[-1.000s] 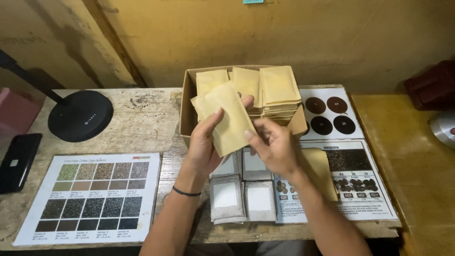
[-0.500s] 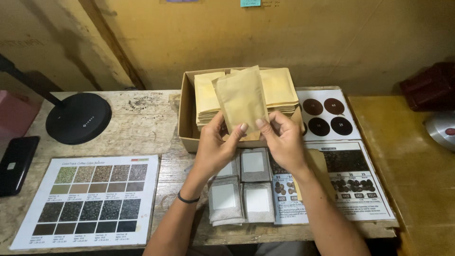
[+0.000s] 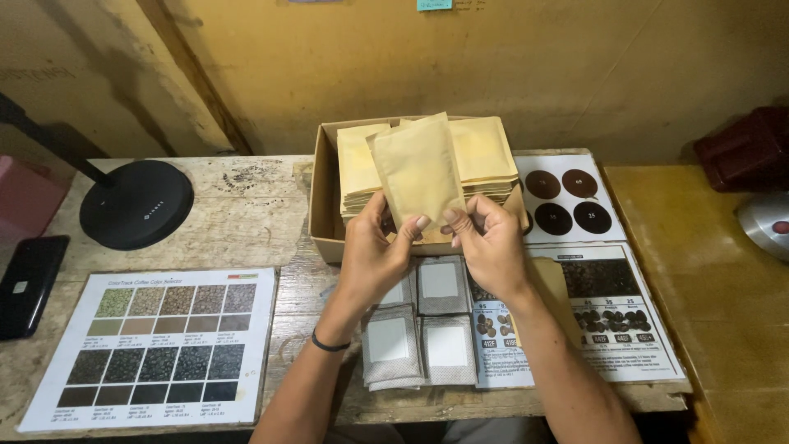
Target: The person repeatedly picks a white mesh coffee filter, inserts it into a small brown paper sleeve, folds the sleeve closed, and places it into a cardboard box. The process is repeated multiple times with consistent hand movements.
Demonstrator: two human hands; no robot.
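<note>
Both your hands pinch the bottom edge of one tan pouch, left hand and right hand, upright over the cardboard box. Grip its corners only, keeping clear of the filter bags below.

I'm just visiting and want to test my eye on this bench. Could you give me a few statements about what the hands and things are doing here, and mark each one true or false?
1. Both hands hold one tan paper pouch upright by its lower edge. True.
2. The cardboard box behind the hands is empty. False: it holds stacks of tan pouches.
3. The left hand has a dark band at its wrist. True.
4. The grey sachets lie inside the box. False: they lie on the table, below the hands.
5. The right hand rests flat on the colour chart. False: it grips the pouch; the chart lies far to the left.
</note>
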